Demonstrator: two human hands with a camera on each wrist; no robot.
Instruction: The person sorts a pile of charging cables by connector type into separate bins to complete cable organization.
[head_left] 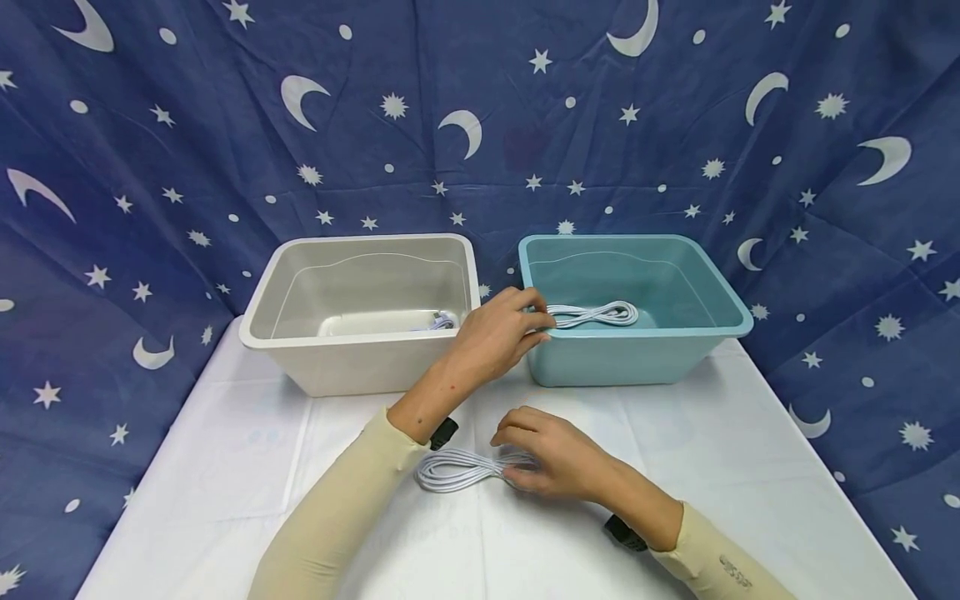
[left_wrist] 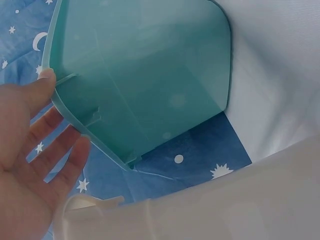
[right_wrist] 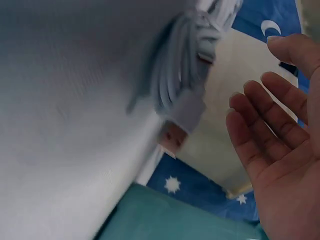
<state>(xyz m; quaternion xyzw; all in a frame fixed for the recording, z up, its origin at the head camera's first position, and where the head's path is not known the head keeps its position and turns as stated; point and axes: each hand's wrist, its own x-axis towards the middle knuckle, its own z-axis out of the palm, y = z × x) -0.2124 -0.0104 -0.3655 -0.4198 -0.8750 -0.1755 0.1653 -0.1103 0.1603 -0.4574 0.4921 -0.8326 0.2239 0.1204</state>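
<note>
A white cable bundle (head_left: pixel 457 469) lies coiled on the white cloth, and the right wrist view shows a USB plug (right_wrist: pixel 172 137) at its end. My right hand (head_left: pixel 555 454) is beside its right end with fingers loosely bent; in the right wrist view a gap separates them from the bundle. At the near left corner of the teal bin (head_left: pixel 637 333), my left hand (head_left: pixel 498 329) has its fingertips at the rim, with nothing seen held in the left wrist view. Inside that bin lies another white cable bundle (head_left: pixel 600 314), close to the left fingertips.
A light grey bin (head_left: pixel 360 367) stands left of the teal one, with a small cable bundle (head_left: pixel 442 320) in it, partly hidden by its front rim. Behind both bins hangs a blue cloth (head_left: pixel 495 83) with moons and stars. White cloth (head_left: pixel 240 500) covers the table.
</note>
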